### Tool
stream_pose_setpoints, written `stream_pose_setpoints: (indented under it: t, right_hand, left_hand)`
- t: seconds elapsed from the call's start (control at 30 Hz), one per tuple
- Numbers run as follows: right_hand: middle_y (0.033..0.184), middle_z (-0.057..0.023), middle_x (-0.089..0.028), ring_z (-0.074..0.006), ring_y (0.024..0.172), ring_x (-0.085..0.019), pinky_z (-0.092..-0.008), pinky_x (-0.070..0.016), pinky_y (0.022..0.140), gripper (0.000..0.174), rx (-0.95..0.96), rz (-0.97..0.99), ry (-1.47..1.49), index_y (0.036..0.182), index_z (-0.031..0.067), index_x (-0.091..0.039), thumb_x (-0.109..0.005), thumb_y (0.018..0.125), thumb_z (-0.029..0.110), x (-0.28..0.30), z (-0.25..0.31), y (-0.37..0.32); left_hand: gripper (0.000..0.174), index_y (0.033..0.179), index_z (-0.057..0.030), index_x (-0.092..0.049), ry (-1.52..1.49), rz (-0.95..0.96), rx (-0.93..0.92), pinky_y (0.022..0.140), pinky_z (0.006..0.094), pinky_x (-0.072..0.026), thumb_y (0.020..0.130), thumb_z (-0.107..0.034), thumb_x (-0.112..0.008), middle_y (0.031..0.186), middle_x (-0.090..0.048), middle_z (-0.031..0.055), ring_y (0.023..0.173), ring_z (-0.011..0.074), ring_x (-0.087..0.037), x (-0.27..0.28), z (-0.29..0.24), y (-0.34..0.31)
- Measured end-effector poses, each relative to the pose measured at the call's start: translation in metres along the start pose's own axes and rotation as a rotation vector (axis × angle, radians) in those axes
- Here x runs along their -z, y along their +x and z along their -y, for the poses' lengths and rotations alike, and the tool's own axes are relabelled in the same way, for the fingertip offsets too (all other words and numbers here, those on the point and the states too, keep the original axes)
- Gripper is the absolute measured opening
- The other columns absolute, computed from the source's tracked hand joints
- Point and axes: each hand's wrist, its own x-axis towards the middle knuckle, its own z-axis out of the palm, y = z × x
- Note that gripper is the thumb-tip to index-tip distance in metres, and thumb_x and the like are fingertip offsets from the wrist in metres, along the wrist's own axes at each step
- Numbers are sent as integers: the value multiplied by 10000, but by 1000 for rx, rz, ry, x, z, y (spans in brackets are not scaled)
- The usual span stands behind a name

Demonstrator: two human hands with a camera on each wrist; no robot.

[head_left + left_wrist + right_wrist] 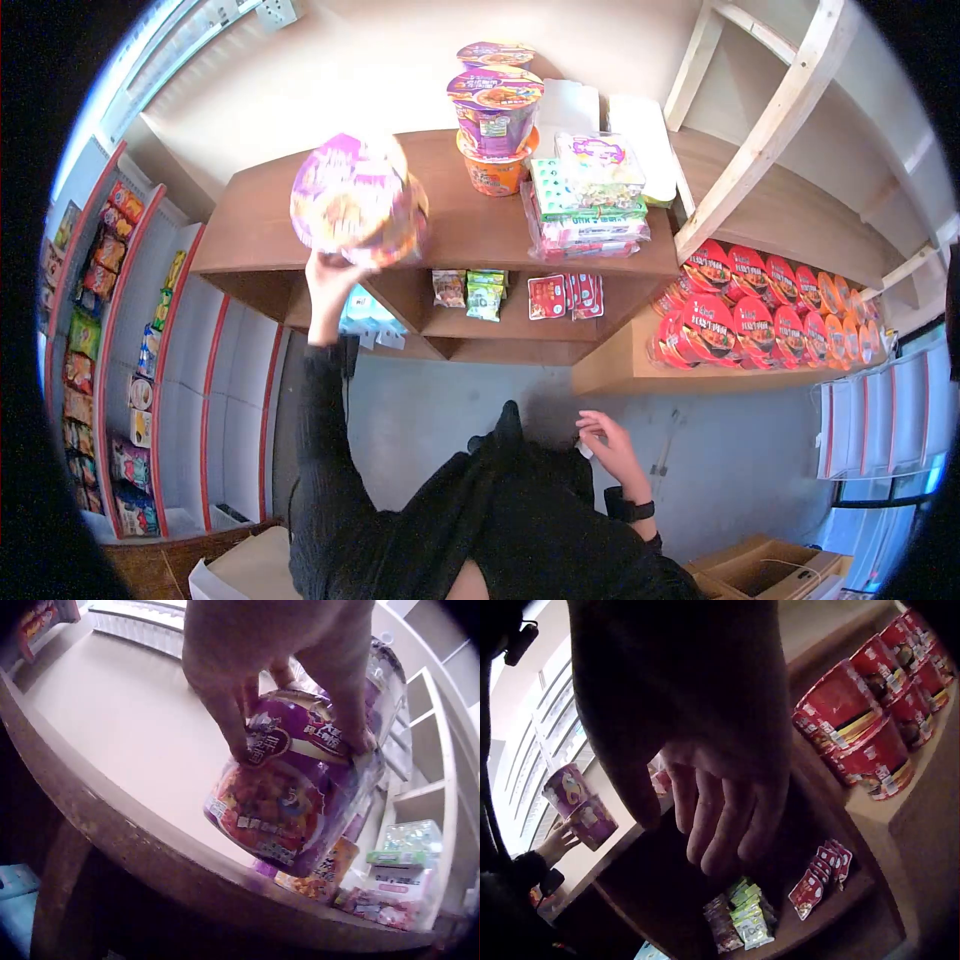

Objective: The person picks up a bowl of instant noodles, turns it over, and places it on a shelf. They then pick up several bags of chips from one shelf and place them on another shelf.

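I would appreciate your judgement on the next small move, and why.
I'd probably bring the right hand up to steady the two purple noodle cups: the left hand alone grips the stacked pair near the front edge of the brown shelf, while the right appears to hold nothing.

By the head view's clock, passable at eleven, over bare worktop between the purple cups in the left hand and the cup stack standing at twelve. Free, too, along the worktop's ten o'clock end. Blocked toward one by the packet pile, with any gap beside the cup stack too tight to judge; at two by the slanting wooden frame; at three by rows of red cups. Under the worktop, narrowed near the clock's centre by sachets and red packets. Roomy round the right hand toward half past four, above the floor. Walled at nine by snack shelves.
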Motion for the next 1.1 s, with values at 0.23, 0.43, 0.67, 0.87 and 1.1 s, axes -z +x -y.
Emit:
stream_pose_setpoints:
  t: [0.23,0.43,0.67,0.87,1.1]
  right_hand:
    - [1346,-135,-379,-263,1223,-403,-365,-386,962,620,254,37,-117,1326,45,-352,-651,792,144,-8,74,26]
    - [1388,-185,-284,-314,1292,-291,-404,-286,1036,915,246,-66,-144,1382,27,-195,-746,692,271,1,107,12]
    - [1354,-185,-328,-298,1258,-352,-371,-295,1030,972,-57,-273,61,1349,-4,-221,-795,620,287,47,69,-39]
    - [1321,-133,-405,-216,1215,-408,-348,-330,1010,956,-172,-566,303,1324,7,-277,-838,588,245,95,59,-86]
    - [1334,-127,-393,-202,1233,-379,-351,-300,1042,995,12,-757,331,1343,4,-252,-845,584,250,165,9,-145]
  left_hand:
    - [400,923,33,-625,-156,242,411,757,270,-488,581,-61,-808,920,-655,65,824,139,-617,-17,-46,-119]
    - [442,975,31,-613,-362,550,488,781,287,-482,596,-93,-803,961,-651,75,857,153,-617,-104,-56,-144]
    - [471,1012,22,-581,-131,911,180,812,328,-459,618,-147,-774,1026,-611,135,926,257,-605,-197,-48,-165]
    - [526,1048,30,-557,-211,1078,266,837,329,-446,603,-121,-795,1093,-572,147,978,268,-583,-290,-68,-197]
    - [642,1127,-1,-509,-220,1252,49,844,314,-442,589,-160,-823,1090,-576,128,993,223,-574,-395,-77,-258]
